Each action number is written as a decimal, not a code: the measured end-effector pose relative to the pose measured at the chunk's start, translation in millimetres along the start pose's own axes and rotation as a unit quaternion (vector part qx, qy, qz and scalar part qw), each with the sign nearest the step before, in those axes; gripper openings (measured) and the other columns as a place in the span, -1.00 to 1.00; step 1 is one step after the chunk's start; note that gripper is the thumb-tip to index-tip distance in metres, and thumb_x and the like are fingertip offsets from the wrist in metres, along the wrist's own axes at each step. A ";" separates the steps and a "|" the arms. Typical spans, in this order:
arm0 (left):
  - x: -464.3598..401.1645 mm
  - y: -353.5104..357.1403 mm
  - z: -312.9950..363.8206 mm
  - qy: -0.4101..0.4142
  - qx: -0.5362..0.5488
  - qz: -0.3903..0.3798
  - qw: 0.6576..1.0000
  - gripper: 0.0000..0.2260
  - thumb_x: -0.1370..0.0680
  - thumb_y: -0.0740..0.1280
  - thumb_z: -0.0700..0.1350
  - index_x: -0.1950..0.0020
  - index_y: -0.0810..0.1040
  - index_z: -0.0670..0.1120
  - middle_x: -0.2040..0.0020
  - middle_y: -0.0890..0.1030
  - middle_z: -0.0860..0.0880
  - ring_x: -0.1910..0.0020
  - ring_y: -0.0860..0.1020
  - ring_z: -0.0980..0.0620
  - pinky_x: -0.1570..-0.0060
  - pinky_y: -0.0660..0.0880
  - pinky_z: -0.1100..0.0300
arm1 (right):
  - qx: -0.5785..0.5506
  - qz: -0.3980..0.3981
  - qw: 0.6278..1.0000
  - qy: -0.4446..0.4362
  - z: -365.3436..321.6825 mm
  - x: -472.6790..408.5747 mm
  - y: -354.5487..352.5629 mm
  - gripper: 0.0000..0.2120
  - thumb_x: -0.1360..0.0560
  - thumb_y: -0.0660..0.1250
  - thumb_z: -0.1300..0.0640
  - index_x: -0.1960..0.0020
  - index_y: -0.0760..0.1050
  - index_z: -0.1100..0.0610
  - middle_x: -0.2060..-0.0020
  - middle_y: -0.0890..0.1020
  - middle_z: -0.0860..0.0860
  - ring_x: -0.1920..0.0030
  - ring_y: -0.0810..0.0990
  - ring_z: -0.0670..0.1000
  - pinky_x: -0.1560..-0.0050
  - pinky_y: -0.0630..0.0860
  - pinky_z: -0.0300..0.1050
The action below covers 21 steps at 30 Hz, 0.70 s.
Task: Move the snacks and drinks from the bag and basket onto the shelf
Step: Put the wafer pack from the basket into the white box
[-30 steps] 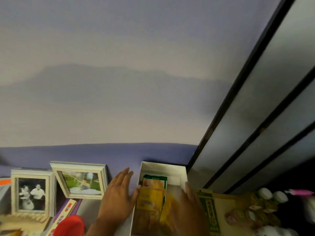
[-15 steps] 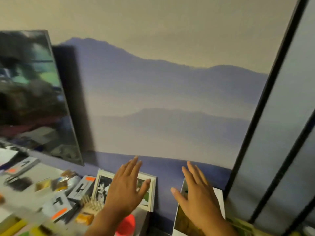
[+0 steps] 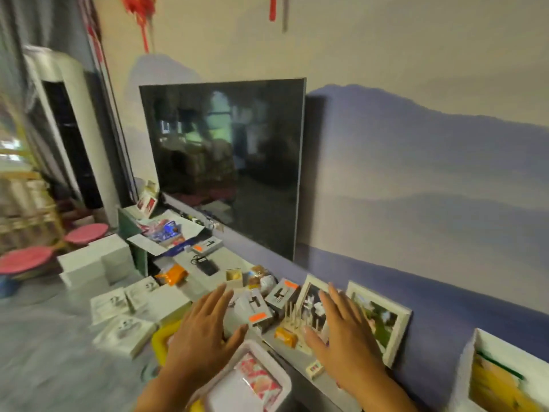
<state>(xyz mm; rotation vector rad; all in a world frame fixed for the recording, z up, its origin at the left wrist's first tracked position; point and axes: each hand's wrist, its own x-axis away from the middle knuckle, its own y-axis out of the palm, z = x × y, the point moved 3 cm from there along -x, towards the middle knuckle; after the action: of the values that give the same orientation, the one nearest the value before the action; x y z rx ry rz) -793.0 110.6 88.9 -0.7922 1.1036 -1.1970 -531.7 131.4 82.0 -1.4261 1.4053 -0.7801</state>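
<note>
My left hand and my right hand hover side by side over the grey shelf, fingers spread, both holding nothing. Just below my left hand stands a white basket with a pink and red snack pack inside. At the far right a white box holds yellow and green snack packs. Small snack items lie further along the shelf: an orange pack, a small orange pack and a brown wrapped item.
Two white picture frames lean on the blue wall, and a wooden peg rack stands before them. Small grey boxes crowd the shelf. A large dark TV hangs behind. White boxes and pink stools sit on the floor at left.
The view has swung left from the white box of snacks to the shelf and TV. Both hands left the box and now hover open over the shelf.
</note>
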 end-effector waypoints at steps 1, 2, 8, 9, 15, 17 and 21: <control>6.8 -9.1 -34.1 -0.004 -0.006 0.001 1.000 -0.09 -0.33 -0.28 0.57 -0.59 0.01 0.16 -0.61 0.01 0.13 -0.57 0.07 0.04 -0.52 0.13 0.04 | -0.001 0.000 1.000 -0.015 -31.7 -4.8 16.0 -0.20 -0.51 0.07 -0.40 -0.59 -0.16 -0.12 -0.59 -0.16 -0.14 -0.59 -0.12 0.02 -0.56 0.03 0.08; 10.6 -15.5 -54.6 -0.001 -0.012 -0.001 1.000 -0.10 -0.34 -0.28 0.56 -0.60 0.02 0.15 -0.61 0.02 0.12 -0.57 0.06 0.04 -0.52 0.11 0.05 | -0.001 -0.002 1.000 -0.023 -51.1 -7.0 27.0 -0.20 -0.51 0.06 -0.41 -0.59 -0.16 -0.12 -0.59 -0.15 -0.15 -0.59 -0.12 0.01 -0.56 0.05 0.09; 9.5 -64.6 -204.9 0.032 -0.036 -0.005 0.999 -0.17 -0.42 -0.23 0.51 -0.59 0.09 0.13 -0.61 0.05 0.10 -0.57 0.05 0.05 -0.50 -0.02 0.11 | -0.025 -0.032 0.999 -0.023 -182.5 -29.3 110.0 -0.19 -0.48 0.04 -0.46 -0.58 -0.16 -0.15 -0.57 -0.19 -0.22 -0.58 -0.09 -0.03 -0.52 0.07 -0.03; 3.2 -64.4 -220.4 0.038 -0.032 -0.009 0.999 -0.21 -0.46 -0.17 0.50 -0.58 0.11 0.12 -0.61 0.07 0.10 -0.56 0.07 0.04 -0.50 0.02 0.08 | -0.022 -0.038 0.999 -0.012 -191.2 -30.3 117.3 -0.19 -0.48 0.04 -0.46 -0.58 -0.15 -0.16 -0.57 -0.19 -0.22 -0.58 -0.09 -0.03 -0.51 0.09 -0.02; -49.6 -14.4 -246.0 0.086 0.028 -0.044 0.995 -0.24 -0.47 -0.09 0.48 -0.59 0.09 0.12 -0.60 0.08 0.10 -0.56 0.11 0.02 -0.51 0.17 0.02 | -0.004 -0.046 0.995 0.092 -168.4 -34.9 139.0 -0.22 -0.47 0.08 -0.45 -0.57 -0.10 -0.21 -0.58 -0.11 -0.22 -0.57 -0.03 -0.04 -0.51 0.21 0.05; -67.0 14.5 -247.2 0.101 0.033 -0.077 0.991 -0.23 -0.46 -0.07 0.48 -0.59 0.07 0.13 -0.60 0.07 0.12 -0.56 0.11 0.02 -0.50 0.19 0.02 | 0.001 -0.054 0.988 0.145 -148.3 -38.2 150.2 -0.20 -0.46 0.09 -0.45 -0.57 -0.14 -0.21 -0.58 -0.11 -0.22 -0.58 -0.04 -0.02 -0.51 0.21 0.09; -95.9 56.3 -250.6 0.155 0.021 -0.126 0.980 -0.19 -0.43 -0.12 0.53 -0.58 0.08 0.13 -0.60 0.12 0.12 -0.55 0.12 0.03 -0.49 0.22 0.03 | 0.000 -0.058 0.976 0.210 -122.5 -46.6 175.0 -0.16 -0.46 0.14 -0.42 -0.58 -0.12 -0.14 -0.59 -0.06 -0.15 -0.58 0.00 0.02 -0.51 0.22 0.09</control>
<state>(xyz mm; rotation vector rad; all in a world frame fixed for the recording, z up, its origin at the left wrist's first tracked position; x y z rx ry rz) -1013.5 234.8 -16.6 -0.7453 1.2506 -1.5925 -715.0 173.9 -29.5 -1.4049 1.6455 -1.2098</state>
